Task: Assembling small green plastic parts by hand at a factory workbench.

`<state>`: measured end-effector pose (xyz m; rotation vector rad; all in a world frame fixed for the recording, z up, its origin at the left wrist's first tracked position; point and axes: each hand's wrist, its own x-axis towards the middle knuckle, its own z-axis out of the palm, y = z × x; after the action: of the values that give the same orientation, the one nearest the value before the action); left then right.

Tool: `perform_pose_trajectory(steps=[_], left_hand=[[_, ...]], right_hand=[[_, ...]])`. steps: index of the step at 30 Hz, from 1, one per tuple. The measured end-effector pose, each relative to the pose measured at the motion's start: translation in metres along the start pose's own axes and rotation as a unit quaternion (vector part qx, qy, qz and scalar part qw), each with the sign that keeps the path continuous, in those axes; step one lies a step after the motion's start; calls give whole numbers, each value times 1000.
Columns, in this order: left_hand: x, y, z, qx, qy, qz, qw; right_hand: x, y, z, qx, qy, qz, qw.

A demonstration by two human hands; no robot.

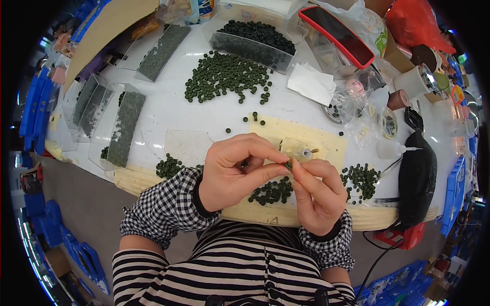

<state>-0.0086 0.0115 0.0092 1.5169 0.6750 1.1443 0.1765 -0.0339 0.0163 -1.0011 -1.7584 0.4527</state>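
Observation:
Between the fingertips of both hands is a small dark green round piece (288, 165). My left hand (240, 171) pinches it from the left, thumb and forefinger pressed together. From the right my right hand (317, 193) closes on it with thumb and fingertips. Just behind the fingers stands a small fixture with a metal tip (308, 152) on a yellowish board (326, 135). Under and between the hands lies a pile of green round pieces (273, 192). Further small piles sit beside my left wrist (168, 166) and right of my right hand (361, 181).
A large heap of green pieces (227, 76) lies ahead, before a clear bin of darker pieces (252, 43). More clear bins (125, 130) stand at left. At right are a folded white tissue (311, 84), a red-cased phone (337, 36), a white squeeze bottle (393, 149) and a black bag-like object (418, 176).

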Motion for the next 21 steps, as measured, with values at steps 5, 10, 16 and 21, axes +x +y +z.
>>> perform_pose_trajectory(steps=[5,10,16,21], left_hand=[[2,8,2,70,-5,14,997],[1,13,-2,158,-28,64,985],[0,8,-4,230,-9,140,963],[0,9,-2,241,0,145,960]], right_hand=[[-1,-1,-1,-5,0,6,1000],[-2,-1,1,-12,3,15,1000],[-2,-1,1,-18,0,17,1000],[-1,-2,2,-26,0,18,999]])
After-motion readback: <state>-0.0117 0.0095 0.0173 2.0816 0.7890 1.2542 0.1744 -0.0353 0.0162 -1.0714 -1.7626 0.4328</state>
